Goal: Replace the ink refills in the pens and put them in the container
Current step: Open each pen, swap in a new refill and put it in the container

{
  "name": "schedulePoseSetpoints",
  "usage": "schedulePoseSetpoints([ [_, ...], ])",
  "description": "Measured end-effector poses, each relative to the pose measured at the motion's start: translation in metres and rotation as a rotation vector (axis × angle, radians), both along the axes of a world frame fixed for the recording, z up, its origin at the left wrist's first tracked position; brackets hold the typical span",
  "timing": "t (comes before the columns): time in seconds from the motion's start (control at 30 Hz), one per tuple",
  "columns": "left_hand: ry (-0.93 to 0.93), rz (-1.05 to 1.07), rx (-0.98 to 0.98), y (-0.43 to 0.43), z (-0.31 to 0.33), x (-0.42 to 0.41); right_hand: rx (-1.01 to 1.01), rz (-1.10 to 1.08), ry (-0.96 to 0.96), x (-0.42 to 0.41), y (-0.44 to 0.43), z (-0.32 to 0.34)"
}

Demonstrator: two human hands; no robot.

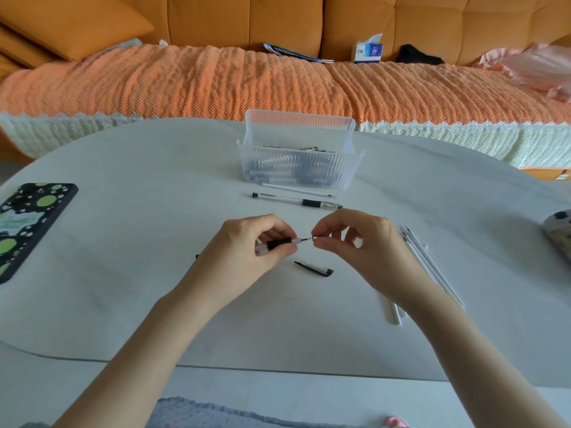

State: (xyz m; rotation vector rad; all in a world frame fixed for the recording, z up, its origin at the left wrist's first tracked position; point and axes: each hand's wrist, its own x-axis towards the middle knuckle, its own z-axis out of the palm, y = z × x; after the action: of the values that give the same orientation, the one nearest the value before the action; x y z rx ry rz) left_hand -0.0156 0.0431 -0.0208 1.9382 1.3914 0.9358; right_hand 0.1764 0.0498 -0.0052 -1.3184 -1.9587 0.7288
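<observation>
Hands first: gripped the pen [279, 243] at its black sleeve with the left hand [250, 239], fingers curled round it, and pinched its metal tip with the right hand [358, 239], both low over the white table [139, 273]. Saw a loose cap [314, 268] lying just below the hands, not touching them. Found a second pen [296, 201] and a thin refill [298, 190] just beside the near wall of the clear container [349, 140], with more pens [309, 148] inside. Noted white refills [432, 267] at the right, partly under the right forearm, and a phone [31, 223] at the left edge. Kept the hands well apart from container, phone and near edge.
</observation>
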Motion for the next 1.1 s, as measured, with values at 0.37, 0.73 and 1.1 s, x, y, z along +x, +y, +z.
schedulePoseSetpoints([
  [0.37, -0.006, -0.044, -0.012, -0.001, -0.001, 0.002, 0.026, 0.02, -0.004, -0.003, 0.002, -0.008],
  [0.73, 0.034, -0.056, 0.0, 0.0, -0.003, 0.002, -0.019, 0.029, -0.111, -0.008, -0.001, -0.013],
  [1.1, 0.048, 0.001, 0.036, -0.002, -0.002, -0.002, -0.042, 0.039, -0.064, -0.005, -0.001, -0.01],
])
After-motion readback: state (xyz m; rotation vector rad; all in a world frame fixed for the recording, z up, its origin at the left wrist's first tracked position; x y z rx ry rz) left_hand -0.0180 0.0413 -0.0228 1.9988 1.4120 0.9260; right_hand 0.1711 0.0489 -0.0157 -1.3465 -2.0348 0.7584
